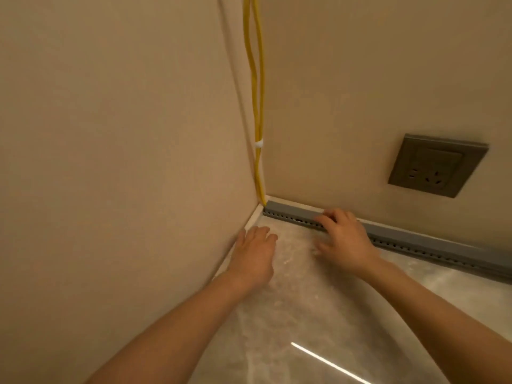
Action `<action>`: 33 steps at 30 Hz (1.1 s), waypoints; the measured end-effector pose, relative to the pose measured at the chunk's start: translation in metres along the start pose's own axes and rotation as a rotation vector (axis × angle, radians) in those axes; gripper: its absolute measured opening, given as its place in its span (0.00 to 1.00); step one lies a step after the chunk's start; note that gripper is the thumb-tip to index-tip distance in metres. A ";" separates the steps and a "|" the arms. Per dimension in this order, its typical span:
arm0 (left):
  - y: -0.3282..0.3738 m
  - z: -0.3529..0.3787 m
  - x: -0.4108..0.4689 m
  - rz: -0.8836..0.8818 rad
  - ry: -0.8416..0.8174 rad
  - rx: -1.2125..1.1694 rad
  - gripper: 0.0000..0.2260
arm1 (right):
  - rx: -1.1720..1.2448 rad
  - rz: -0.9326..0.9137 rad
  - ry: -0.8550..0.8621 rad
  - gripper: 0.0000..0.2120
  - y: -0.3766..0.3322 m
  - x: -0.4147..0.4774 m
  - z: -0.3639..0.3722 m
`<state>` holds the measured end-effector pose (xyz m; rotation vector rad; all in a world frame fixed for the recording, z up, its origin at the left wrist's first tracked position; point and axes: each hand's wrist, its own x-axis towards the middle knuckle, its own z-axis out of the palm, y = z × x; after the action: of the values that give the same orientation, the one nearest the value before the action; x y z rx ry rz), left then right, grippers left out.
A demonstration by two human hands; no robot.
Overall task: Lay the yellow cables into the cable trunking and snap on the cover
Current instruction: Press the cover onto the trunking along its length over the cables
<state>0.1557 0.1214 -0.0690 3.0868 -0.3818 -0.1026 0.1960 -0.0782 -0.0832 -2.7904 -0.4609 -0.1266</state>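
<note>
At floor level in a room corner, two yellow cables (259, 106), bound by a white tie (259, 144), drop down the wall joint and vanish into the end of a grey slotted cable trunking (415, 242) running along the right wall below a wall socket (437, 164). The right hand (346, 239) lays loosely spread fingers across the cover (293, 208), holding nothing, while the left hand (255, 253) rests flat and relaxed on the floor (304, 314). The step looks like seating the cover; next probably comes firm pressing along its length.
</note>
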 end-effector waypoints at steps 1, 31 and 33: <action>-0.004 -0.003 0.012 0.016 0.004 0.043 0.25 | -0.045 0.020 0.027 0.24 -0.001 0.002 0.002; -0.013 -0.071 0.129 0.218 0.013 0.595 0.10 | -0.044 0.075 0.270 0.17 0.028 0.027 -0.012; -0.012 -0.069 0.133 0.244 -0.021 0.635 0.10 | -0.003 0.079 0.256 0.17 0.030 0.027 -0.012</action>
<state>0.2918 0.1025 -0.0090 3.6102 -0.9560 -0.0043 0.2312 -0.1013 -0.0767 -2.7387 -0.2871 -0.4593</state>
